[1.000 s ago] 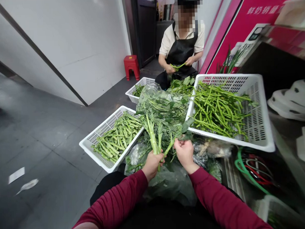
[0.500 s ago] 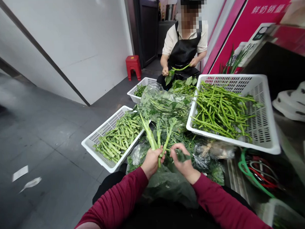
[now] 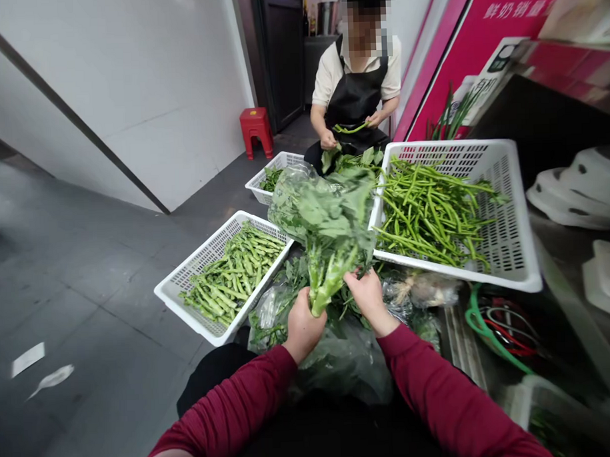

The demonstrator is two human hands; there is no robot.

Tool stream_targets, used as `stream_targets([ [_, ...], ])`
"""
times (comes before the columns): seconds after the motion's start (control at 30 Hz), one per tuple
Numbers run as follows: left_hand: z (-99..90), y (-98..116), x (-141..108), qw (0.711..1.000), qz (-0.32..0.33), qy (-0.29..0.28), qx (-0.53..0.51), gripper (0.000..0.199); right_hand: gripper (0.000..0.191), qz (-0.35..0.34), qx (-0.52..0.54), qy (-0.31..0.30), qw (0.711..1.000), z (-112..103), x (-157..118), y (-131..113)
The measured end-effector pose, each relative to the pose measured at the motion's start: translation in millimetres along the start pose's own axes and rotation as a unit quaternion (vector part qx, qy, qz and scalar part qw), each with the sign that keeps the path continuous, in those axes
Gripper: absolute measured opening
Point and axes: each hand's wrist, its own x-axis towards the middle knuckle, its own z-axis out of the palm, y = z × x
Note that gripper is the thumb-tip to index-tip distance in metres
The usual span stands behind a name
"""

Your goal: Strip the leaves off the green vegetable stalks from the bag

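Note:
A leafy stalk of Chinese broccoli (image 3: 331, 281) stands upright before me, its pale thick cut end low and its broad leaves spreading away. My left hand (image 3: 306, 325) is closed around the lower end. Against the stalk's right side is my right hand (image 3: 367, 293), fingers curled in at the leaf stems and partly hidden by greenery. Under both hands lies a clear plastic bag (image 3: 344, 367) with more greens. To the left, a white basket (image 3: 170, 293) holds trimmed green stalks (image 3: 236, 271).
A large white basket (image 3: 528, 247) of long thin green stems (image 3: 429, 211) stands at right. Opposite me a person in a black apron (image 3: 353, 100) handles a stem. Beyond are a small white basket (image 3: 256, 187) and a red stool (image 3: 256, 131). A green-rimmed container (image 3: 481, 329) sits lower right.
Bare, stripped stalks were in my left hand earlier; a leafy stalk is there now. My right hand, which held a loose leaf apart, has come in against it. The view has shifted slightly right.

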Motion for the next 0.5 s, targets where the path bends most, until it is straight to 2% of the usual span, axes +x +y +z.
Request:
stream_targets([
  [0.1, 2.6, 0.8, -1.3, 1.0, -0.004, -0.002, -0.019, 0.04, 0.02, 0.009, -0.033, 0.013, 0.999, 0.2, -2.1, 1.0],
  [0.23, 4.1, 4.8, 4.0, 0.995, -0.054, 0.03, -0.084, 0.027, 0.029, 0.057, -0.028, 0.011, 0.998, 4.2, -7.6, 4.3],
  [0.33, 5.3, 6.3, 7.8, 0.985, -0.101, 0.032, -0.137, 0.018, 0.032, 0.093, 0.082, -0.007, 0.992, 9.9, -10.5, 6.6],
  [0.4, 6.9, 5.2, 9.1, 0.977, -0.135, 0.027, -0.165, 0.015, 0.032, 0.109, 0.175, -0.018, 0.978, 13.5, -12.0, 6.8],
  [0.5, 10.3, 2.1, 9.2, 0.961, -0.18, 0.026, -0.21, 0.016, 0.03, 0.115, 0.252, -0.001, 0.961, 17.9, -13.6, 5.6],
])
